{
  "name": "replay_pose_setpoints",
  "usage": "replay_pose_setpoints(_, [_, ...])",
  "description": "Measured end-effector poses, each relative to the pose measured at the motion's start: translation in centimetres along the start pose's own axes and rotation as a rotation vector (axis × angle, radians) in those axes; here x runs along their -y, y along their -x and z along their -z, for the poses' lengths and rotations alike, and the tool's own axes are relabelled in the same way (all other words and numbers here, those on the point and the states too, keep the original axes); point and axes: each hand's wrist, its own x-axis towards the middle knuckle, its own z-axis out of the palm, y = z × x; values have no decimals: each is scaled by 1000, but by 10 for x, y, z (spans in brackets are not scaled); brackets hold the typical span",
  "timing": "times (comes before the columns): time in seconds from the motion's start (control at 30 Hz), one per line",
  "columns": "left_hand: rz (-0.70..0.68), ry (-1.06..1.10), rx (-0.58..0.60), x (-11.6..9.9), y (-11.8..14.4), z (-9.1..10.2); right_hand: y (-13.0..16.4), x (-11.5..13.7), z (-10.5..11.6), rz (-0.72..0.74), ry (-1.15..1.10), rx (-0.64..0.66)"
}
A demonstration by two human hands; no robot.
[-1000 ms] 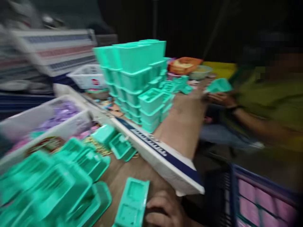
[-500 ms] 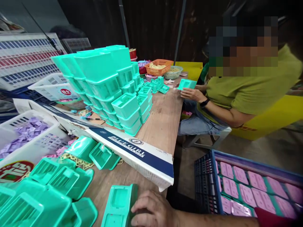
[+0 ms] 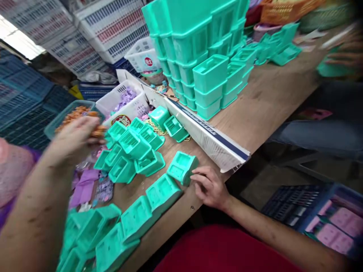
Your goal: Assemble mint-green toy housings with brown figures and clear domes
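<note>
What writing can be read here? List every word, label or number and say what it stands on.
None reads clearly.
Long cardboard box: white lettering on its blue stripe, too blurred.
White basket: red and gold round label, unreadable.
Far white basket: red sticker, too small.
Right hand, left hand: no writing.

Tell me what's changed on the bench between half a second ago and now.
The view has swung left and down. The left hand has come into view, reaching over the tray of orange pieces. The right hand stays on the table, fingertips against a teal block. The stacked teal boxes and the cardboard strip stand as before.
</note>
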Motion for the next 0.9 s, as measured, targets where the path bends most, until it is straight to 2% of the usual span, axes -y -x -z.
replay_pose_setpoints(0.07, [-15,216,166,5,33,-40,0,1,1,10,-10,-10])
replay_pose_setpoints(0.1, [0,276,262,8,47,-65,-1,2,2,17,-12,-19])
replay_pose_setpoints(0.2, [8,391,451,16,75,-138,-2,3,3,43,-18,-37])
replay_pose_setpoints(0.27, [14,445,514,20,84,-170,-2,2,2,50,-21,-35])
replay_pose_setpoints(0.33, [19,473,524,22,86,-189,0,0,2,49,-24,-31])
replay_pose_setpoints(0.43, [26,442,529,22,83,-202,2,-3,1,38,-27,-31])
replay_pose_setpoints(0.57, [32,408,545,19,82,-208,3,-3,1,27,-35,-33])
replay_pose_setpoints(0.77, [22,438,564,22,90,-200,3,-3,1,6,-64,-34])
replay_pose_setpoints(0.9, [-4,432,603,24,98,-186,0,-1,5,-82,-68,-76])
